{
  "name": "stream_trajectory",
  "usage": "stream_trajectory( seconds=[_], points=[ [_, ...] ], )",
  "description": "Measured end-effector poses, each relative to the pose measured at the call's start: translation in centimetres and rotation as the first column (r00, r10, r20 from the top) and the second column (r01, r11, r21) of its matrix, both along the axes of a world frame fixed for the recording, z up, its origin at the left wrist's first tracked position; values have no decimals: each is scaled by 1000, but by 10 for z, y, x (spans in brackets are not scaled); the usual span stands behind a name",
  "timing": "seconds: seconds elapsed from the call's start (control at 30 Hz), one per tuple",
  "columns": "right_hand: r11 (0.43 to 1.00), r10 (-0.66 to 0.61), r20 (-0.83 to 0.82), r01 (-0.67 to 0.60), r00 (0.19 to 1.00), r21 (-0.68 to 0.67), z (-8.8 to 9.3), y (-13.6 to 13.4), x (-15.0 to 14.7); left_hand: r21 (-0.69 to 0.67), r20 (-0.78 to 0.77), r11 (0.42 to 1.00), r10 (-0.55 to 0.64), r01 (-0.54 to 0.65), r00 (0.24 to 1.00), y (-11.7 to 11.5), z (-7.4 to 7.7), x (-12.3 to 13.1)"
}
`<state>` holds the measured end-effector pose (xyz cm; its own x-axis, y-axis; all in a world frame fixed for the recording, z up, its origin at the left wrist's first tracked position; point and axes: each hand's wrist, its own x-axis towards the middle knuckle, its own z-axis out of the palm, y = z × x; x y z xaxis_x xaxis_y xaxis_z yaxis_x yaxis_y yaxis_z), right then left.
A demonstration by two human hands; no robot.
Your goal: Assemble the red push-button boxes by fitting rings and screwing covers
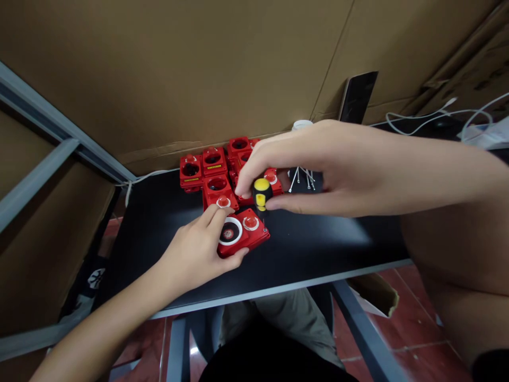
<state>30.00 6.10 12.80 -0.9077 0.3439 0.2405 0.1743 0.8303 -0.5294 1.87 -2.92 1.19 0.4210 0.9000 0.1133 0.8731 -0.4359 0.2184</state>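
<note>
My left hand (202,241) grips a red alarm-like unit (259,237) on the black table. The unit has a white ring around a dark round centre and a small red dome beside it. Above its right corner stands a stubby screwdriver (261,195) with a yellow and black handle, roughly upright. My right hand (310,167) has its thumb and fingers around that handle. The screwdriver's tip is hard to make out. Just behind sit several similar red units (217,183), with dark round openings, partly covered by my right hand.
Brown cardboard (218,69) walls the back of the black table (318,246). Thin metal-looking pieces (298,178) lie beyond my right hand, near a white round lid (302,124). A dark phone-like slab (358,96) leans on the cardboard. White cables (429,118) lie at the right; a grey metal frame (59,127) stands left.
</note>
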Motion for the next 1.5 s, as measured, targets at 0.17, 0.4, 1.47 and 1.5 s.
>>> stream_trajectory(
  seconds=[0.17, 0.4, 1.47, 1.5],
  points=[
    [993, 107, 26, -106, 994, -51, -4, 0, -3, 19, -39, 1000, -6, 7, 999, -2, -2, -1],
    [997, 11, -11, -10, 1000, 82, -18, 1, -10, 2, -68, 1000, -31, 31, 997, -2, 1, 2],
    [992, -106, 61, 102, 992, 75, -12, -4, -7, 28, -100, 999, -20, 23, 995, -4, 2, 2],
    [992, -108, 66, 102, 992, 80, -13, -4, -8, 27, -102, 999, -20, 23, 995, -5, 2, 2]
  ],
)
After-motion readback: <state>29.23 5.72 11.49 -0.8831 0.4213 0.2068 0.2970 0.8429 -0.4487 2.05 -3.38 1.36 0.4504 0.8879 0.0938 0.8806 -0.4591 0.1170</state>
